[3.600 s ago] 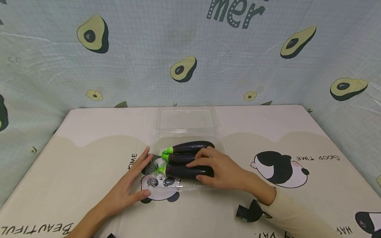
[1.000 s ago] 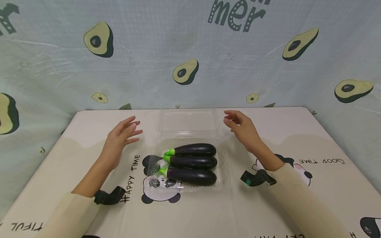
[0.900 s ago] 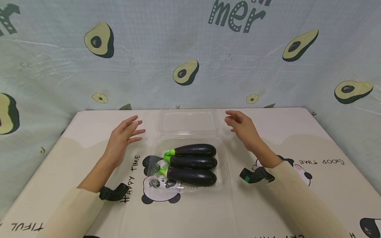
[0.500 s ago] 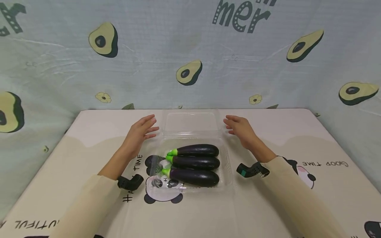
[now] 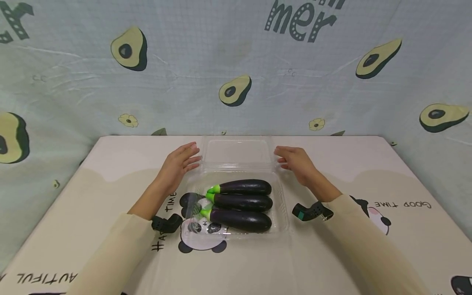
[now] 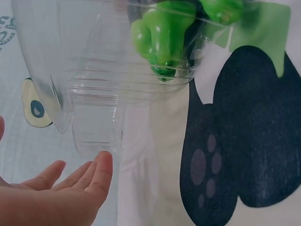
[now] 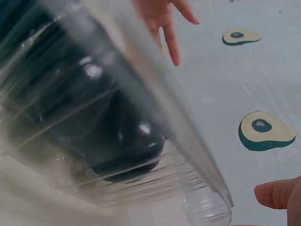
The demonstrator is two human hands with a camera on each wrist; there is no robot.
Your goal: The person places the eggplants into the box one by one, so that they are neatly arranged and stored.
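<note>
Three dark purple eggplants with green stems, among them a front eggplant [image 5: 241,220], lie side by side in a clear plastic clamshell container [image 5: 281,205]. Its clear lid [image 5: 237,152] is folded back flat on the far side. My left hand [image 5: 177,167] is at the lid's left edge, fingers extended and holding nothing. On the opposite side, my right hand [image 5: 298,162] has its loosely bent fingers at the lid's right edge. Whether either hand's fingertips touch the lid, I cannot tell. Green stems [image 6: 167,35] show through the container wall in the left wrist view.
The table [image 5: 228,270] has a pale cover printed with pandas and lettering. Behind it hangs a curtain [image 5: 177,90] with an avocado pattern. Black wrist mounts, one on the left [image 5: 166,224] and one on the right [image 5: 312,211], jut inward beside the container.
Earlier my right hand was on the eggplants and my left beside the container. Both went to the lid's sides; over the last second the left moved right and both closed in on the lid.
</note>
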